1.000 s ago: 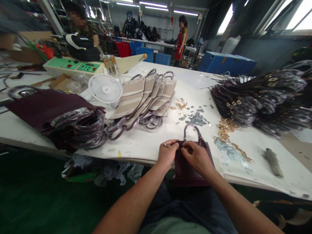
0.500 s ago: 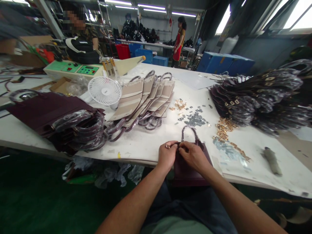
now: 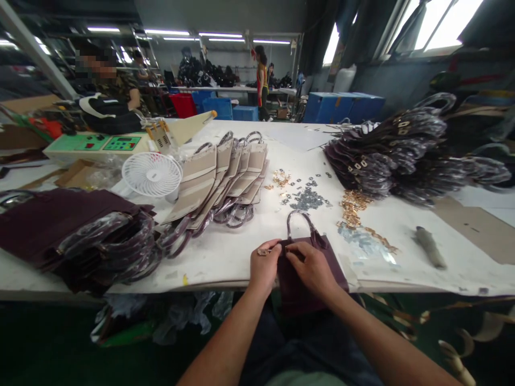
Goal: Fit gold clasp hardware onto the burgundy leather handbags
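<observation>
Daylight pouring through windows [image 3: 438,21] upper right, blowing out; ceiling tubes [image 3: 225,36] glowing; surface [image 3: 225,252] shining bright; picture edges bowing, blurring.

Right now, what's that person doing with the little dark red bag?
A person at the edge of a white table has a small dark red bag half on it, half over their lap. Their left hand pinches a little gold piece beside the bag's top edge, and their right hand pinches that edge just below the handle. Heaps of gold bits and silver bits lie just past the bag, with stacks of beige bags and more dark bags to the left.
</observation>
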Tool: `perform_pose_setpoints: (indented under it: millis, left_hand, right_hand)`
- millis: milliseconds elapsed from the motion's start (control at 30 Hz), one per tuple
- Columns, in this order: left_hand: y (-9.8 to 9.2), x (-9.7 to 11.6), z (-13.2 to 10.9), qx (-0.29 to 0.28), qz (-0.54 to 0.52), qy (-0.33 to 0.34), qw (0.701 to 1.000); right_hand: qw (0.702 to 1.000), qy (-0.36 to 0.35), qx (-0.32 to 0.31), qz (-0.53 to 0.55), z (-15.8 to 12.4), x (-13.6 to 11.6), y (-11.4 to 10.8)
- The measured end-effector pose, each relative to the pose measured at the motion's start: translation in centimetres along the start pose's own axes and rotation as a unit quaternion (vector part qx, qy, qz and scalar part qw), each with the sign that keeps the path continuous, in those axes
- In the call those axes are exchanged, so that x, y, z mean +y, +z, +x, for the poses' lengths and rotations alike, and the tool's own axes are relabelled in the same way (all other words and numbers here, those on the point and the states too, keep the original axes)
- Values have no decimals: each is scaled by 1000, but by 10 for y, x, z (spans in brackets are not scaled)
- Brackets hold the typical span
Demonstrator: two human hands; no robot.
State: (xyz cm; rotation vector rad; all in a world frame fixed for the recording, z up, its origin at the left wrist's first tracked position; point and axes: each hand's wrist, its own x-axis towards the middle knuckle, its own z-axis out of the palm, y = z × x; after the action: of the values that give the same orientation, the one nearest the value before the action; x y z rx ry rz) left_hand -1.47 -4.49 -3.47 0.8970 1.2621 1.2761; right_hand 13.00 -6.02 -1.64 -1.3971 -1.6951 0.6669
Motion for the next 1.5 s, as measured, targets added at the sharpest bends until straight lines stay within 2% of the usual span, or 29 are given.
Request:
perform_pose_setpoints:
  millis: [200,333,400,500,533,600,667,767,900,1067,1167,1267,1367,1433,1500]
  left_hand:
    - [4,6,3,-6,24,-45,999]
    - [7,10,7,-8,14,-29,999]
    - [9,12,5,-8,23,-36,999]
    - [11,18,3,-21,63,-49,997]
    - [11,20,3,-29,84,-48,995]
    - [10,25,6,-54,142,-38,988]
    - [8,30,11,-75,223,-10,972]
    - [6,38,19,-80,353,96,927]
    - [14,49,16,-101,436,235,863]
    - [45,64,9,-138,475,374,785]
    - [70,70,17,-193,515,403,732]
    - [95,72,36,-282,569,397,662]
    - [117,69,57,-360,617,372,593]
    - [127,67,69,-393,637,351,563]
    - [134,67,78,-414,645,342,544]
  right_hand:
    - [999,-37,18,11,1,3,3]
    - [997,-55,45,18,-13,-6,-19]
    - [996,-53,66,-1,-22,3,-47]
    - [990,-8,124,-64,-26,45,-115]
    - [984,22,151,-91,-25,65,-142]
    - [939,147,171,-259,-22,107,-193]
    - [918,192,174,-300,-19,143,-233]
    - [920,199,140,-308,-17,175,-262]
    - [935,177,91,-295,-19,186,-267]
    - [949,162,65,-263,-32,192,-280]
    - [955,158,52,-247,-40,192,-291]
    - [962,153,58,-218,-43,176,-288]
    - [982,149,65,-99,-41,134,-254]
    - [989,139,40,11,-36,101,-214]
    - [990,91,12,106,-29,73,-168]
